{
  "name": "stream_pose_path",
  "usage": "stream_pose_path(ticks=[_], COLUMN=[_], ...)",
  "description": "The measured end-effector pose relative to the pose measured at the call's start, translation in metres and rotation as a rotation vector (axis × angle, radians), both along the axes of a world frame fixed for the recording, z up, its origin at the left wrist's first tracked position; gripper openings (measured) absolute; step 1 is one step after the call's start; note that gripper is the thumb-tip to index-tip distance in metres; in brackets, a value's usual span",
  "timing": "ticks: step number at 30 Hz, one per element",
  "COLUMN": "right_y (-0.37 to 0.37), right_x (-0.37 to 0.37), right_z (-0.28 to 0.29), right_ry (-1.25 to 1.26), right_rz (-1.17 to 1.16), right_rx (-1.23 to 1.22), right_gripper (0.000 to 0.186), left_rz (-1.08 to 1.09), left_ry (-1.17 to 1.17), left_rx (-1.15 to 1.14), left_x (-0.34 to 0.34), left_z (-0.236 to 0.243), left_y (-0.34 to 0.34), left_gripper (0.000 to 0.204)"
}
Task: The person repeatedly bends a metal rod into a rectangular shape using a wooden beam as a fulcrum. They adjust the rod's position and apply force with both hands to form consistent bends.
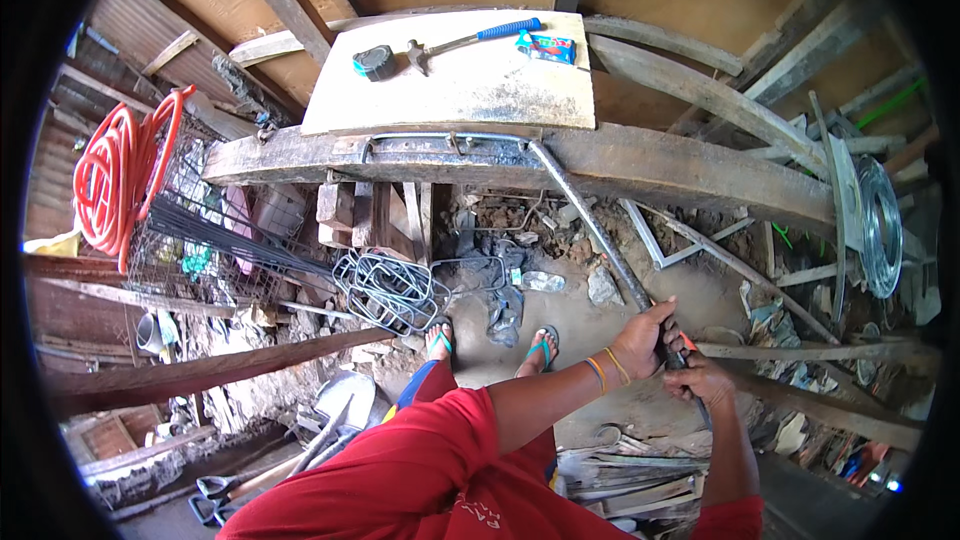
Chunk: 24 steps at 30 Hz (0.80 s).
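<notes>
Both my hands grip a long dark metal bar (600, 230), out in front and to the right of my body. My left hand (642, 342), with yellow and orange bands at the wrist, wraps the bar higher up. Just below it my right hand (698, 380) closes around the lower end. A small orange patch shows between the hands; what it is I cannot tell. At its far end the bar slants up to a thin metal rod (430, 137) lying along the thick wooden beam (690, 165). Small metal pegs (453, 143) stand beside the rod.
On a pale board (340, 105) lie a claw hammer (460, 43), a tape measure (375, 63) and a blue packet (546, 47). Bent metal rings (390, 290) pile beside my feet. An orange hose coil (105, 180) hangs left; a wire coil (880, 225) hangs right. Shovels (340, 405) lie lower left.
</notes>
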State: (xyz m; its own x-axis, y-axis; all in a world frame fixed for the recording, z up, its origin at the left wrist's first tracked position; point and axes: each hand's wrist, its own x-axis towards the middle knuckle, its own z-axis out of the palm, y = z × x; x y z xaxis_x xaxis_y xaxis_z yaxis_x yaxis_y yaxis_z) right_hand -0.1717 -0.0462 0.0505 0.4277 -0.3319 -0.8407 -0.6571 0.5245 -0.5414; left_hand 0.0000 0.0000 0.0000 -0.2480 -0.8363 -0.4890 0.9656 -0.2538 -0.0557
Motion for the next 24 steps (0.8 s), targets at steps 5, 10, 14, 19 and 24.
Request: stream_pose_path(ticks=[5,10,14,19,24], right_y=[0.028,0.112,0.25,0.384,0.356], right_x=[-0.003,0.009,0.091,0.274,0.275], right_z=[-0.021,-0.029,-0.043,-0.064,-0.036], right_ry=[0.1,-0.059,0.324,0.047,-0.099], right_rz=[-0.079,-0.342,0.291,-0.35,-0.335], right_rx=[-0.069,-0.105,-0.963,-0.784,-0.721], right_gripper=[0.023,0.018,0.013,0.011,0.015], left_rz=[-0.003,-0.113,-0.308,-0.615,-0.64], left_ry=[0.036,0.016,0.025,-0.061,-0.061], left_rx=[0.011,-0.038,0.006,-0.068,-0.062], left_x=[0.003,0.032,0.113,0.261,0.25], left_z=[-0.012,0.003,0.01,-0.006,0.003], left_y=[0.013,0.064,0.152,0.238,0.226], left_gripper=[0.034,0.033,0.029,0.031,0.02])
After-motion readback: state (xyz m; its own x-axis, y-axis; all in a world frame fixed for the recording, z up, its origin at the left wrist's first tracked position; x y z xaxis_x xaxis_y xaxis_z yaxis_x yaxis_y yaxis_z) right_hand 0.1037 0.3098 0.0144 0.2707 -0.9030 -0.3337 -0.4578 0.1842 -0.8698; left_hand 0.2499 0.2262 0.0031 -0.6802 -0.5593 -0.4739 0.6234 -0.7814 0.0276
